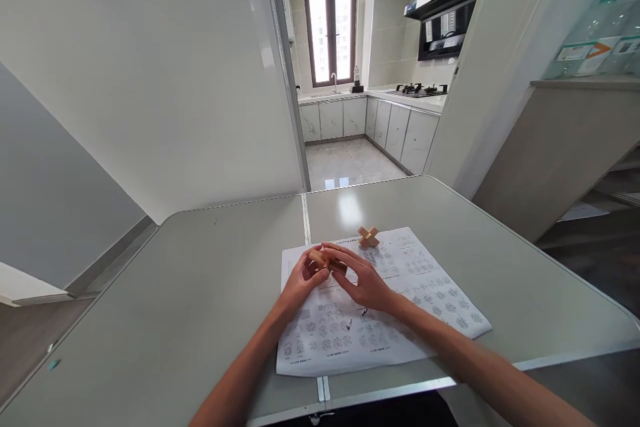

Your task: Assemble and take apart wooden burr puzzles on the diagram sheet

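Note:
Between both hands, above the printed sheet, is a small wooden interlocking puzzle [318, 257], its pieces partly hidden by fingers. My left hand [301, 279] has its fingers and thumb closed round the puzzle's left side. From the right, my right hand [364, 280] grips the same puzzle, thumb below and fingers over the top. A second wooden puzzle [369, 237], cross-shaped, sits on the sheet's far edge, apart from the hands. The paper sheet [340, 360] lies under the hands and carries rows of small diagrams, with a few black pen marks.
The grey folding table [200, 307] has a metal seam down its middle and a metal front edge. A small greenish bit [54, 364] lies near its left edge. Large plastic bottles [590, 40] stand on a ledge at right. Beyond is a kitchen counter [345, 97].

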Motion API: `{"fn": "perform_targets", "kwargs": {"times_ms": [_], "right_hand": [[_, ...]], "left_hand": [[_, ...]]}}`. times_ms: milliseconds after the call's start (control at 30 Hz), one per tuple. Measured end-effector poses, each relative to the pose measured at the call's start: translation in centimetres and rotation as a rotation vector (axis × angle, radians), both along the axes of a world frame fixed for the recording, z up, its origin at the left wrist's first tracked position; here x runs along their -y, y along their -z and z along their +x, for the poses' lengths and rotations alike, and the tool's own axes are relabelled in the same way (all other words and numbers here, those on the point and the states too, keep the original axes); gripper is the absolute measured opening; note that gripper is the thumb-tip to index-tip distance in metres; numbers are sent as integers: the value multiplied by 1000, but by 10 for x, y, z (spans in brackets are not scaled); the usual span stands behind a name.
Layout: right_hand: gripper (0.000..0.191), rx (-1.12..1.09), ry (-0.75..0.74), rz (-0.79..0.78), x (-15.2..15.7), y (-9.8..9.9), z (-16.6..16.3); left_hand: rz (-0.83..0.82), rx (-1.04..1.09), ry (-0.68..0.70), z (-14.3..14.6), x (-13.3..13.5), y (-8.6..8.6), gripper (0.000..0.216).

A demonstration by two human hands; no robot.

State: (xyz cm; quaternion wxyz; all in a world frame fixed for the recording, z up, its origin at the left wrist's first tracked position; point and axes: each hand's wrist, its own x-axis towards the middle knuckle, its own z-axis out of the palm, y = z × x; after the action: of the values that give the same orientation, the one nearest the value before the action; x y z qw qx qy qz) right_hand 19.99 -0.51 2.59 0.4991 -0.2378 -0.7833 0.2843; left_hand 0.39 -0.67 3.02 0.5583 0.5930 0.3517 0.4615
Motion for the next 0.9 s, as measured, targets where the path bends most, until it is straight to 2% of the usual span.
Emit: {"fn": "perform_targets", "kwargs": {"times_ms": [133,267,367,433,567,667,767,900], "right_hand": [[54,0,-40,-35,2,-3,0],[53,-7,-12,-49,1,-1,1],[61,-63,34,-109,-3,5,1],[64,-110,21,-221,-7,9,1],[38,-189,-105,-546,-15,13,0],[38,-218,-198,-721,-18,12,1],[40,-258,-198,-766,-18,9,4],[43,-282,-134,-744,-18,9,4]], "left_hand": [[-21,-22,49,-1,0,1,45],[-26,19,62,-1,2,1,40],[-53,47,-42,-3,1,2,58],[-75,57,-108,-4,0,2,70],[-63,48,-159,-4,-1,3,75],[-5,-19,-138,-2,0,4,78],[54,-122,-119,-1,3,5,82],[131,-273,-177,0,7,4,83]]}}
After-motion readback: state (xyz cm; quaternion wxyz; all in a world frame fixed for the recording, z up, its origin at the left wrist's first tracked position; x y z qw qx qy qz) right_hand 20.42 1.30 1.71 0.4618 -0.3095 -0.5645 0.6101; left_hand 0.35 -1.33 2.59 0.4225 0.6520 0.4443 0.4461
